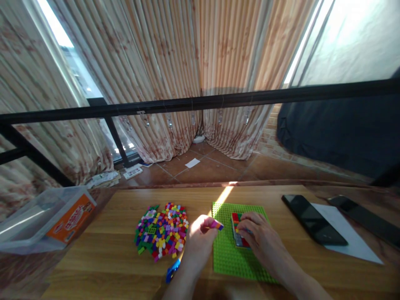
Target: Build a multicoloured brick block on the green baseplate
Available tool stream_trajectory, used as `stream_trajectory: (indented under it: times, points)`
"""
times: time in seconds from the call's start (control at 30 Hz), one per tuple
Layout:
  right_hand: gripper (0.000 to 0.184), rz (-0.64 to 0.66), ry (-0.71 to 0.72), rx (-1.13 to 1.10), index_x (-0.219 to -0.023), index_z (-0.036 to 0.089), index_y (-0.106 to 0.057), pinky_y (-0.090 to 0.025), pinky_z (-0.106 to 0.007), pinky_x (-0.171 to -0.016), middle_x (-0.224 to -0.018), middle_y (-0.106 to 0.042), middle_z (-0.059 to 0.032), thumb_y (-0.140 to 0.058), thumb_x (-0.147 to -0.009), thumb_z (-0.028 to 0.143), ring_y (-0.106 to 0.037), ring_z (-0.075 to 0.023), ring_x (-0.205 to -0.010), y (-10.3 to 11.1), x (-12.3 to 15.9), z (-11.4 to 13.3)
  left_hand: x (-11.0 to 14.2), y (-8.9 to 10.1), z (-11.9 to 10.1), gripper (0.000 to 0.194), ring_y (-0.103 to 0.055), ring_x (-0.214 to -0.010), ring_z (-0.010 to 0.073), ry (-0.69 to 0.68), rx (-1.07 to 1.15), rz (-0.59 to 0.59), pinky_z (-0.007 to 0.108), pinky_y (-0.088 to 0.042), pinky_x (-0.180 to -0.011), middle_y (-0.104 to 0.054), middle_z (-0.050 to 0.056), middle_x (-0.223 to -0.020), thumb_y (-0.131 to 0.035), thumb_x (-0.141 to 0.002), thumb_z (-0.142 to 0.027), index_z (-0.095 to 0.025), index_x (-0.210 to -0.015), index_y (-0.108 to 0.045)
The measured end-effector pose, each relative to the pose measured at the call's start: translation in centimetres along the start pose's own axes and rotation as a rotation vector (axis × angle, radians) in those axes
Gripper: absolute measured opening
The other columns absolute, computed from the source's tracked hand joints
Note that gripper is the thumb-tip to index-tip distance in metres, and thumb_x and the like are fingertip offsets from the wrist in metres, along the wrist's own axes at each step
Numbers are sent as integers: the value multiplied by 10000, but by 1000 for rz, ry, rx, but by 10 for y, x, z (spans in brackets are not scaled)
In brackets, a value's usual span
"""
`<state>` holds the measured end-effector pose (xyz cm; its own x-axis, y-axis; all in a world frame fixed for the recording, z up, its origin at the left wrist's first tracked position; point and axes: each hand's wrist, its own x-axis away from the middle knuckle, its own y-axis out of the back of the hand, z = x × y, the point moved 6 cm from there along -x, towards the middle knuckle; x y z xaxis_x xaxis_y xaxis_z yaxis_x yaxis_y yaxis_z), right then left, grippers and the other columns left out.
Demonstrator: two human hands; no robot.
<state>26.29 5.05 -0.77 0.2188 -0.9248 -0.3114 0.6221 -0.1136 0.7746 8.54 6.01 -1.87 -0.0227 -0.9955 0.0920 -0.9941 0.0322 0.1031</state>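
A clear bin [28, 227], marked with an orange label [71, 218], is seen at the left of the counter [103, 250]. A strip [216, 225], pink-purple, orange and dark blue, is pinched by the left hand [201, 237] above the left edge of the green plate [231, 262]. Its long axis is slanted rightward and slightly toward the person. The multicoloured build [238, 238] on the plate is partly covered by the right hand [262, 235], fingers bent; whether anything is pinched there cannot be told.
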Motion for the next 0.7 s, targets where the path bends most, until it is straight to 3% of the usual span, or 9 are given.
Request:
stream_trajectory:
  times: [0.27,0.7]
  points:
    - [194,-53,-83,-53,-732,265,-713,-455,-410,-843,-965,-626,-62,-553,-835,298,-563,-241,-933,-2,0,-11,1,0,5,53,-501,-659,123,1,-20,11,227,-376,-622,-558,-29,-662,-537,-673,-163,-176,-692,-585]
    - [140,-125,-155,6,-643,250,-703,-456,-417,-830,-941,-638,-69,-622,-747,203,-567,-251,-921,-2,-2,-14,2,0,4,31,-489,-630,116,1,12,8,223,-369,-602,-545,-34,-631,-554,-668,-162,-169,-667,-584]
